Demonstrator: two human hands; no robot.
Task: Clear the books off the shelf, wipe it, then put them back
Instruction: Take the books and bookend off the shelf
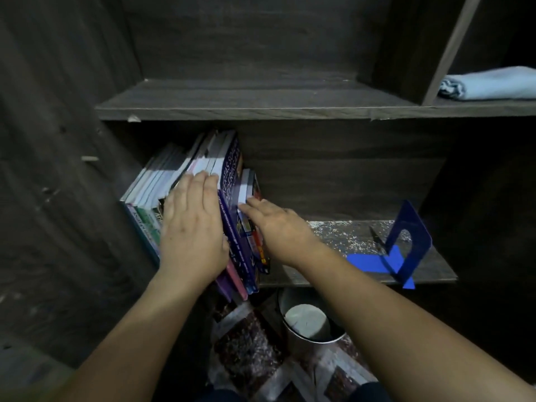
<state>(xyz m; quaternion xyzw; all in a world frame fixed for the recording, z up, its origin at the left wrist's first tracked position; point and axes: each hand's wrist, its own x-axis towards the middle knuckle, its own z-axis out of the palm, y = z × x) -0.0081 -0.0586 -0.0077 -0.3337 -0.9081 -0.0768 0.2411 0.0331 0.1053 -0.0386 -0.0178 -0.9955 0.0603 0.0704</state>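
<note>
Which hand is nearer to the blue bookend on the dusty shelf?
Right. The right hand rests on the small book at the row's right end, with dusty shelf between it and the blue bookend. The left hand lies farther left, flat over the books.

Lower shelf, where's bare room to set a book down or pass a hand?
Free: the dusty stretch of lower shelf between the books and the blue bookend; the upper shelf left of the folded cloth. Crowded: the left end, where the left hand and right hand rest on the books.
</note>
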